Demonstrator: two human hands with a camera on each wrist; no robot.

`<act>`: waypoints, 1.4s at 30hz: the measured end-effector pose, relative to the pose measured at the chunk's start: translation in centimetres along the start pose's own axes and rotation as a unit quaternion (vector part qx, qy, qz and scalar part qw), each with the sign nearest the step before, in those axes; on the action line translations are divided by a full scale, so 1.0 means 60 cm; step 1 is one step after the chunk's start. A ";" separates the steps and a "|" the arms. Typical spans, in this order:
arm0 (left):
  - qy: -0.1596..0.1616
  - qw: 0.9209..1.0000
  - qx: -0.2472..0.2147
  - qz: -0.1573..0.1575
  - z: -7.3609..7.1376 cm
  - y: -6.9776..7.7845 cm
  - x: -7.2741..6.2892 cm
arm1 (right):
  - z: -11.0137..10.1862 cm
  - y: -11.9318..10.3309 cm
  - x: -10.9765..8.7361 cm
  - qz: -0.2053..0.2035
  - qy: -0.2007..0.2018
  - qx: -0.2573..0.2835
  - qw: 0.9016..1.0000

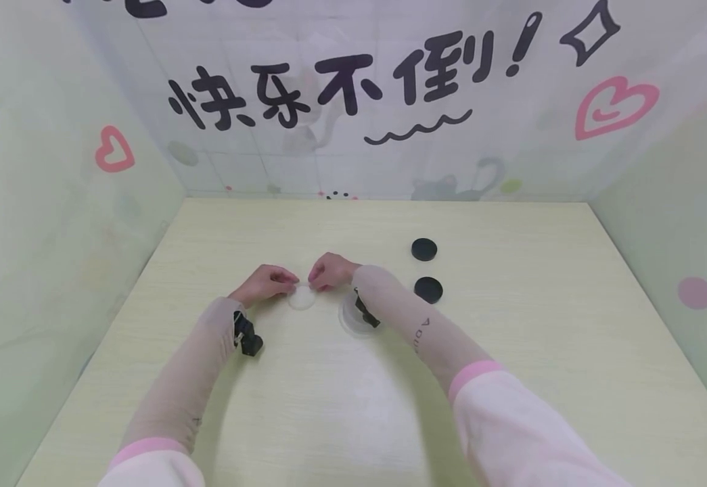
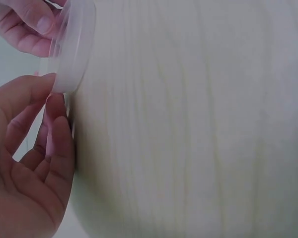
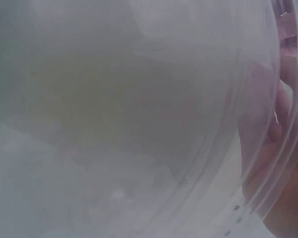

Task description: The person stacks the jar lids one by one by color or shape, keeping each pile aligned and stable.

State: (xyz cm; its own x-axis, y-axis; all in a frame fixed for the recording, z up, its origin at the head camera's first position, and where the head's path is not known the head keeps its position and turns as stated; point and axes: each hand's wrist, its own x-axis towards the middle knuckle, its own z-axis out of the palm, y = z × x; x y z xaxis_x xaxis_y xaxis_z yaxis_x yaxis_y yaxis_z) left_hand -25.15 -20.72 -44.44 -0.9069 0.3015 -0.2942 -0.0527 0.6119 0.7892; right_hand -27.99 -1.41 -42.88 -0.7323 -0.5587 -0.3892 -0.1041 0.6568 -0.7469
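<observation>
A small round translucent lid is between my two hands, low over the table. My left hand pinches its edge between thumb and fingertips; the left wrist view shows the lid tilted on edge there. My right hand pinches the far rim, its fingers bent beside the lid. Under my right wrist stands a clear round plastic container, partly hidden by the forearm. Its curved clear wall fills most of the right wrist view, with my right hand seen behind it.
Two black round discs lie to the right of my right hand, the farther one behind the nearer one. The pale wooden table is bounded by fabric walls on the left, back and right.
</observation>
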 end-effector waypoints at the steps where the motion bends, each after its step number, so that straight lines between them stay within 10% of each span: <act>1: 0.001 1.000 0.002 0.000 0.000 0.000 0.000 | 0.001 0.001 0.001 0.000 0.001 -0.002 1.000; 42: 0.044 0.999 -0.007 0.006 0.021 0.064 0.019 | -0.063 0.012 -0.037 -0.011 0.023 0.031 0.999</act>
State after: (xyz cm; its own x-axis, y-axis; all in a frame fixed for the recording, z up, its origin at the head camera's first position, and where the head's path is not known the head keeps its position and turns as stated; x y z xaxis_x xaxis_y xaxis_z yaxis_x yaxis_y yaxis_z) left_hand -25.88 -17.09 -42.40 -0.9407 0.2424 -0.2375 -0.0481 0.5977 0.8003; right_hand -28.97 2.19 -40.51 -0.7605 -0.5481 -0.3482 -0.0796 0.6109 -0.7877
